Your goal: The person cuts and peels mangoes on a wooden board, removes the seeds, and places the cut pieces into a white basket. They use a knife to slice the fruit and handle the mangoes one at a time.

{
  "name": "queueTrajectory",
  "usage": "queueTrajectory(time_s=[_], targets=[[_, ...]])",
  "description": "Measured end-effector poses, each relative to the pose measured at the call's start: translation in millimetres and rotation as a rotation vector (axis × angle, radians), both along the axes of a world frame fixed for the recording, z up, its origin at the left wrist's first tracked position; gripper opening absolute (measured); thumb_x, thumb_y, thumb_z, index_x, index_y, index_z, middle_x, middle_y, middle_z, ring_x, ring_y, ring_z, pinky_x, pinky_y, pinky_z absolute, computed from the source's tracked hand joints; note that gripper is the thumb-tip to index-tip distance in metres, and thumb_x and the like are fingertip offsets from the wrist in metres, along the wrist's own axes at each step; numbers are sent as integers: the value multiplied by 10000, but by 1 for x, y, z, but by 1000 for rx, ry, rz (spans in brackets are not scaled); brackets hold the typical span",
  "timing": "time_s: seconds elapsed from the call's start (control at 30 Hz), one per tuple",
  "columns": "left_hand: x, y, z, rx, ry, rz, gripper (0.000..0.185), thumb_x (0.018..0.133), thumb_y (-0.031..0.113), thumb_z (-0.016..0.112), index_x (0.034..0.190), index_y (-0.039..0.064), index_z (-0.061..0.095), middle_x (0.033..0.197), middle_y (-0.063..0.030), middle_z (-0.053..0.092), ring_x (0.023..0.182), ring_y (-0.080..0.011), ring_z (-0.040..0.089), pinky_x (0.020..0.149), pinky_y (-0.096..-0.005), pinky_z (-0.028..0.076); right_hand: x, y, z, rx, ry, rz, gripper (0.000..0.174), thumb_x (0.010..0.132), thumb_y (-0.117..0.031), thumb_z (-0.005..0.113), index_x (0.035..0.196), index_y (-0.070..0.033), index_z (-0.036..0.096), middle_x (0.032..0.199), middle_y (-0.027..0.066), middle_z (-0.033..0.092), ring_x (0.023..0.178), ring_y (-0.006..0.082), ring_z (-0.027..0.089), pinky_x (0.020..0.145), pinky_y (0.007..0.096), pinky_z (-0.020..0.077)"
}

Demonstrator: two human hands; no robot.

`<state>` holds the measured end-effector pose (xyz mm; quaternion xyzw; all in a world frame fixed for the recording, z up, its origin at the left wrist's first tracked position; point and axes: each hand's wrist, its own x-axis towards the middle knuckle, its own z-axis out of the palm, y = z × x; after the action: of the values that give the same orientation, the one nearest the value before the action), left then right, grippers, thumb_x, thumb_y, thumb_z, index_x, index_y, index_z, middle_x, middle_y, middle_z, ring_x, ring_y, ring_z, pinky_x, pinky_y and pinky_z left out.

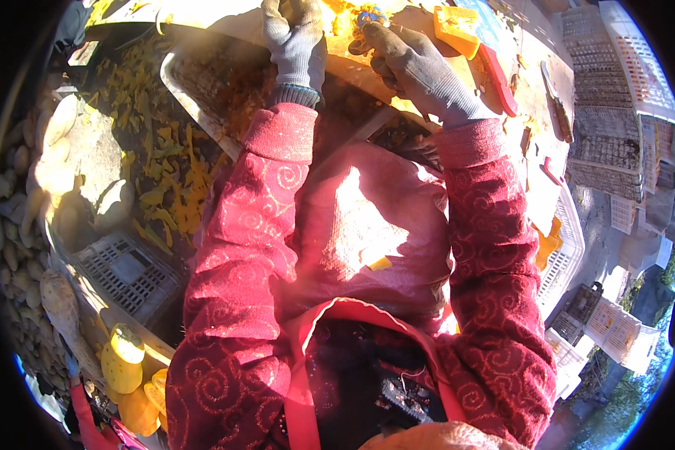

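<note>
My left hand (297,42), in a grey knit glove with soiled fingers, reaches the top edge of the view. Glare and the frame edge hide what its fingertips touch. My right hand (413,64), gloved alike, has its fingers curled at a small blue object (371,16) smeared with orange pulp. Stringy squash pulp (343,19) lies bright between the two hands. A cut block of orange squash (457,29) sits on the worktable (540,48), right of my right hand. Beside it is a red-handled tool (498,81), its far end partly covered.
A knife (557,101) lies near the table's right edge. Left of my arms are a scrap-filled trough (214,84), yellow peelings (166,185) and a plastic crate (126,273). Peeled squash (122,365) stand lower left, near another person's sleeve (84,410). Crates (604,135) are stacked right.
</note>
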<state>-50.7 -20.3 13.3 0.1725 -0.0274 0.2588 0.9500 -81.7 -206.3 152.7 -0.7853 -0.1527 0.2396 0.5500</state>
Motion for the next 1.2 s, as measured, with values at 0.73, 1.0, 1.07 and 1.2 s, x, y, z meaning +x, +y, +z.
queueTrajectory(time_s=[0.73,1.0,1.07,1.2], targets=[[-7,-27,34,584,156,311,304,847,-90,598,1106,65,563,1027,17,550,934,-73,524,839,-202,450,23,8,-20,-27,212,-76,419,930,-466,534,919,-52,599,610,-45,424,483,54,342,438,227,271],[-7,-26,29,529,202,372,267,873,-73,585,1107,54,562,992,11,572,933,-84,538,828,-214,456,24,2,-14,-104,142,-82,453,924,-476,518,949,-32,605,675,4,534,533,65,422,472,205,353],[-3,-24,29,638,235,476,248,881,-56,592,1101,54,565,980,13,576,932,-89,543,832,-220,459,19,2,-9,-87,188,-134,443,920,-461,533,931,-25,610,651,-31,489,500,46,360,449,193,310],[1,-23,24,334,85,432,166,917,10,589,1076,56,576,973,22,579,919,-90,545,853,-229,463,22,-4,-6,50,371,-149,397,945,-421,499,941,-38,603,693,-16,498,533,59,423,477,219,348]])
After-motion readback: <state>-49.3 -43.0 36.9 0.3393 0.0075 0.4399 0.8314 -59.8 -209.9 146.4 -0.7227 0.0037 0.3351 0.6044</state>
